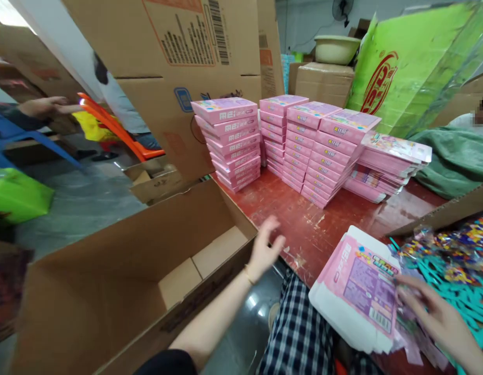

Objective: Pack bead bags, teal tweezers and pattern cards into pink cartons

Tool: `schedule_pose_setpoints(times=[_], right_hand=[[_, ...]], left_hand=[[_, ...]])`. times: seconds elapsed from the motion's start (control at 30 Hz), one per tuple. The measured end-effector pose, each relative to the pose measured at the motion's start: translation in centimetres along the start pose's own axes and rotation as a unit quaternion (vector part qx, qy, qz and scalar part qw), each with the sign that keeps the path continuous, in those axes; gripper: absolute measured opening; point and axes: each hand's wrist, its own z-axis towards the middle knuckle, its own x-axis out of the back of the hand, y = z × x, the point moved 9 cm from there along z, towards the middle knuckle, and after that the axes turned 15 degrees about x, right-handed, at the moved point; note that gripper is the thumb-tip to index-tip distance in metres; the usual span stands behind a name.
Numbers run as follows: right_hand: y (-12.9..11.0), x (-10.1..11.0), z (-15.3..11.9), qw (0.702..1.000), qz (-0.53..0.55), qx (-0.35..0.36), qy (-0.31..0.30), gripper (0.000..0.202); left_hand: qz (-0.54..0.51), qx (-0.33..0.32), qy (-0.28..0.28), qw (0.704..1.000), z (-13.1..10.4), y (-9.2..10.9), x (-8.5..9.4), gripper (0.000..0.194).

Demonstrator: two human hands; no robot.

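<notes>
Left grip spread wide, right grip at the pink carton

The left fingers fan out beside the open cardboard box, near the worktop edge. The right fingers meet the right side of the pink carton; whether they pinch it, I cannot tell. It is flattened, printed panel up, at the worktop's near edge, with teal pieces to its right. Stacks of pink boxes stand farther back.

Room over red table, stacked boxes beyond
</notes>
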Motion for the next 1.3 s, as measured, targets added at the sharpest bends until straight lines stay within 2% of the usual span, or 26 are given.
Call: schedule_pose_setpoints(times=[0.03,0.07,0.1,0.17,0.23,0.33,0.4,0.5,0.57,0.6,0.67,0.7,0.73,0.77,0.83,0.87,0.93,1.0,1.03,1.07,1.13,1.2,1.23,1.3], right_hand=[[1.0,-1.6,1.7,1.000,0.010,0.000,-0.018,0.054],[2.1,-2.7,3.4,1.000,-0.008,-0.013,-0.015,0.060],[2.9,-4.2,5.0,0.999,-0.022,-0.021,-0.038,0.063],[3.2,-6.3,7.6,0.996,-0.047,-0.010,-0.079,0.058],[2.6,-6.1,9.3,0.993,-0.085,-0.004,-0.079,0.049],[1.9,-3.2,9.6,0.992,-0.061,-0.075,-0.081,0.040],[-0.4,-0.8,8.8,0.993,0.020,-0.080,-0.087,0.040],[-7.1,4.3,6.5,0.983,0.185,-0.002,-0.005,0.042],[-12.4,7.8,3.7,0.966,0.238,0.075,0.063,0.037],[-15.0,9.3,2.1,0.961,0.231,0.121,0.088,0.033],[-19.3,11.9,-1.6,0.956,0.164,0.205,0.135,0.023],[-20.6,13.1,-3.6,0.951,0.104,0.234,0.173,0.017],[-21.4,14.3,-5.7,0.942,0.031,0.247,0.223,0.010],[-21.5,15.5,-7.9,0.927,-0.049,0.240,0.283,0.005],[-20.0,16.9,-12.5,0.886,-0.181,0.173,0.391,0.026],[-18.5,17.0,-14.5,0.875,-0.207,0.125,0.419,0.038],[-14.0,15.9,-17.6,0.889,-0.158,0.028,0.428,0.054],[-9.2,13.2,-19.7,0.913,-0.013,-0.051,0.405,0.055],[-7.1,11.3,-20.4,0.915,0.073,-0.082,0.388,0.053],[-5.3,9.4,-20.9,0.910,0.152,-0.109,0.370,0.048],[-3.0,5.9,-21.3,0.891,0.266,-0.150,0.335,0.035],[-1.8,3.8,-21.4,0.884,0.298,-0.175,0.314,0.034],[-1.4,3.3,-21.4,0.887,0.289,-0.179,0.312,0.037],[-1.2,3.0,-21.4,0.891,0.265,-0.166,0.328,0.036]], left_hand=[[0.010,-0.049,-0.112,0.992,-4.1,2.4,-4.2,0.041],[0.026,-0.089,-0.200,0.975,-7.9,4.4,-7.8,0.044],[0.052,-0.109,-0.253,0.960,-10.9,5.6,-10.7,0.054],[0.109,-0.106,-0.287,0.946,-14.4,6.5,-14.3,0.076],[0.162,-0.092,-0.277,0.943,-15.5,6.5,-15.8,0.087],[0.212,-0.093,-0.258,0.938,-15.5,7.2,-15.6,0.086],[0.214,-0.118,-0.238,0.940,-15.4,9.6,-14.2,0.086],[0.150,-0.163,-0.168,0.961,-15.6,15.6,-10.0,0.100],[0.088,-0.156,-0.147,0.973,-16.2,19.2,-7.6,0.104],[0.060,-0.145,-0.178,0.971,-16.8,20.4,-7.4,0.093],[0.005,-0.112,-0.315,0.943,-19.1,21.9,-8.7,0.055],[-0.024,-0.087,-0.391,0.916,-20.7,22.1,-9.8,0.041],[-0.058,-0.058,-0.452,0.888,-22.4,22.0,-10.8,0.034],[-0.096,-0.024,-0.490,0.866,-23.8,21.7,-11.7,0.033],[-0.167,0.050,-0.503,0.847,-25.7,20.4,-13.0,0.032],[-0.188,0.081,-0.505,0.838,-26.6,19.5,-13.7,0.033],[-0.192,0.121,-0.539,0.811,-28.5,18.0,-15.6,0.033],[-0.164,0.122,-0.580,0.789,-30.0,17.3,-17.4,0.033],[-0.154,0.110,-0.580,0.792,-30.1,17.2,-18.2,0.037],[-0.148,0.094,-0.560,0.809,-29.6,17.3,-18.8,0.042],[-0.136,0.065,-0.483,0.862,-27.8,17.3,-19.8,0.048],[-0.114,0.060,-0.431,0.893,-26.5,16.8,-21.1,0.035],[-0.103,0.065,-0.425,0.897,-26.3,16.4,-21.9,0.029],[-0.093,0.076,-0.433,0.894,-26.3,15.5,-23.1,0.034]])
